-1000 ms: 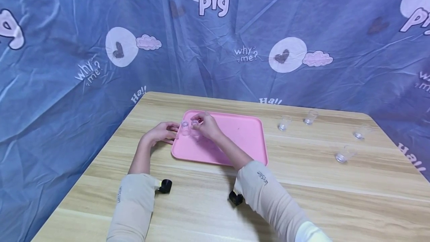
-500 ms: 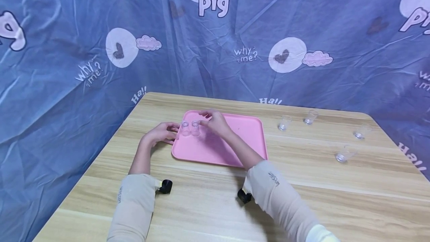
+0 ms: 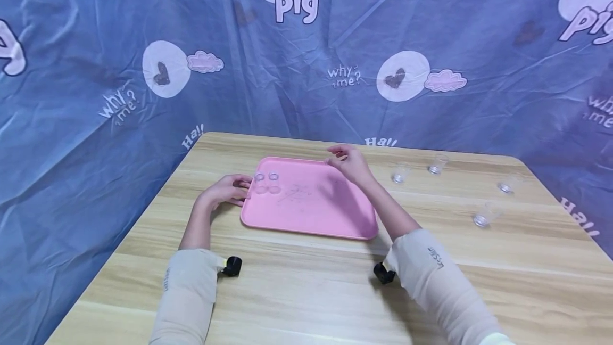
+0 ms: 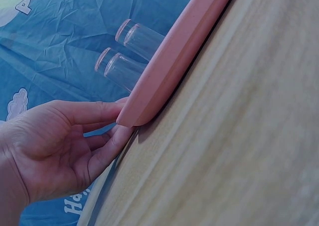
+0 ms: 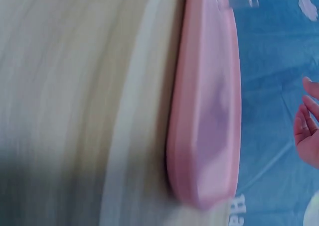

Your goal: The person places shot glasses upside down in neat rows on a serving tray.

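While the R hand hangs above the far rim of the pink tray, toward its right end, eyes go to the nearest loose glass, just to the right on the worktop. Key relation, that one: glass sits on the knuckle side, & the fingers point left, i.e. away from it. R hand clearly nearer; L hand is well off at the tray's left end. R fingers curved, thumb apart, nothing btwn them, per the right wrist view.

Glass's long axis? Upright or near enough, mouth up by the look of it, so my read: any grip from this pose would mean turning wrist & fingers round to the right, then down over the wall. 3 more stand beyond: a second glass right & a bit farther, a third glass out toward the right edge, a fourth glass on the nearer side. None touching.

Over on the tray, left end: a pair of glasses, side by side, seemingly mouth down. L fingers + thumb look to pinch the tray's left rim, right beside that pair.
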